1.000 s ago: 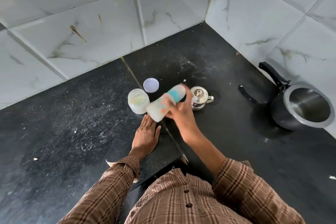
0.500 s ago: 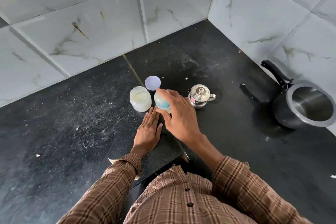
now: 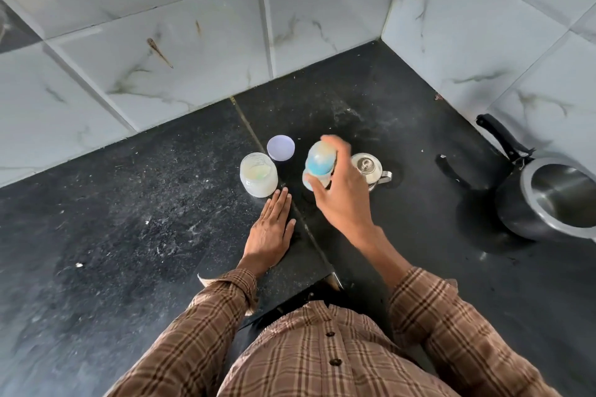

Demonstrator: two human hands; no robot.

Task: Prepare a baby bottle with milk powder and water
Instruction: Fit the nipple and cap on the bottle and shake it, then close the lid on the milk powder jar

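The baby bottle, pale with a blue ring and a clear cap, stands upright on the black counter. My right hand is around it, thumb across its lower front and fingers behind its top; the hand is blurred. My left hand lies flat on the counter, fingertips just short of the open milk powder jar. The jar's white lid lies behind it. A small lidded steel water pot stands right of the bottle, partly behind my right hand.
A steel pressure cooker with a black handle stands open at the right, against the wall. Marble-tiled walls meet in a corner behind the objects. The counter's front edge runs near my shirt.
The bottle, held tilted in the air a second ago, now stands upright on the counter between jar and pot. My right hand has drawn back to its right side. The left hand stayed flat.
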